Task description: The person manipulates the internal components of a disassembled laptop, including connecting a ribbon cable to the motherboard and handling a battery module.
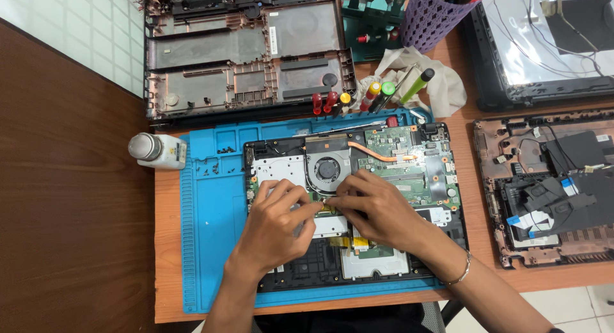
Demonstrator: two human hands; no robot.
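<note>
- Two bare hands meet over the middle of an opened laptop (358,198) that lies on a blue repair mat (204,243) on the worktop (167,243).
- Left hand (278,221) has its fingers curled narrow, tips pinched on a small part just below the cooling fan (327,170); what it pinches is too small to tell.
- Right hand (377,208) lies just beside the left, fingers also drawn close and pressing at the same spot, where a yellowish flat cable (342,241) runs out from under both palms.
- Beyond the fingertips a copper heat pipe (384,155) leads from the fan over the green circuit board (416,173).
- Left of the left hand, loose black screws (214,160) sit in the mat's shallow trays, and a capped white bottle (157,150) stands at the mat's far corner.
- Farther ahead of both hands lie screwdrivers with coloured handles (358,99) (red, yellow, green) on a white cloth (441,83).
- Risk, as I judge it: the flat cable could crease or tear if the pinch pulls sideways, and a sliding wrist could scatter the screws.
</note>
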